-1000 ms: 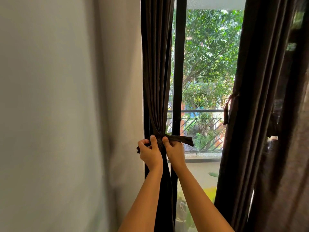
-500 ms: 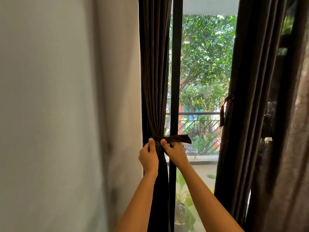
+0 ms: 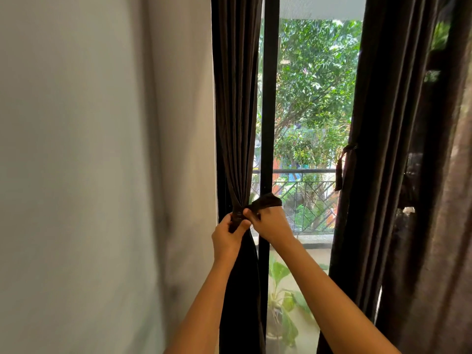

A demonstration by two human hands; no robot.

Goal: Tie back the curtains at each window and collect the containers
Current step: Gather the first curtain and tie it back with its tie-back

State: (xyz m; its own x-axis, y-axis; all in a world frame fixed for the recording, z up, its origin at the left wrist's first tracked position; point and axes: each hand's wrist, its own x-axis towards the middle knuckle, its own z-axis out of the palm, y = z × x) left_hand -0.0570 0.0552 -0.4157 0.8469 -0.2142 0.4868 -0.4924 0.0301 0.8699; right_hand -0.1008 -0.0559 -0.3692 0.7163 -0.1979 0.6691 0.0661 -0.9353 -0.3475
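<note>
Where the left curtain (image 3: 236, 111) hangs: tight against the left side of the window, just right of the wall (image 3: 89, 149), dark folds drawn into a narrow waist low down.
Tie-back (image 3: 267, 200): a dark fabric band wrapped round that waist, and one end pokes out to the right, across the window frame (image 3: 269, 98).
Left hand (image 3: 227, 238): up at the gather on its left side, thumb and curled fingers pinching the band where it crosses the curtain.
Right hand (image 3: 273, 223): right beside it, thumb tip pressed in at the gather, fingers curled round the band's free end just below where it sticks out.
Hands and band: both hands touch the tie-back, the two thumbs almost meet at the waist, and the curtain below drops between the forearms.
Knot: hidden under the fingers, can't tell whether it's tied.
Right curtain (image 3: 370, 149): well to the right, near the camera, bunched, with a second tie (image 3: 343, 162) round it higher up, its end dangling.
Outside: a railing (image 3: 306, 172) and trees (image 3: 319, 72) far beyond the glass, a leafy plant (image 3: 283, 302) low down near the pane.
</note>
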